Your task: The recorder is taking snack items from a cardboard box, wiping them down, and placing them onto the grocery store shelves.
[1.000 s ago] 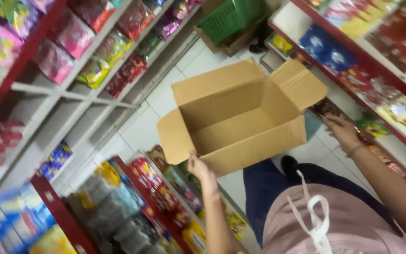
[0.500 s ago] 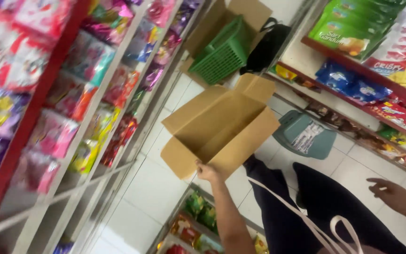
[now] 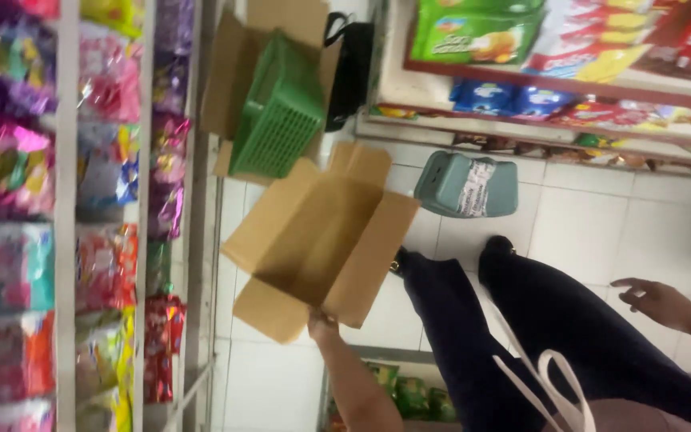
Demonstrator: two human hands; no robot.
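— Over the white tiled floor [image 3: 281, 384], between the two shelf rows, where's the cardboard box [image 3: 321, 240]?

— Held in the air by the left hand [image 3: 323, 324], whose grip is clenched on the box's near bottom edge. It's open and empty, flaps spread, long axis running up and away from the grip toward the green basket [image 3: 277, 112].

— And the right hand [image 3: 656, 300]?

— Released, fingers loose, holding nothing, well apart from the box beyond the dark trouser legs [image 3: 537, 320]. The left hand is far nearer.
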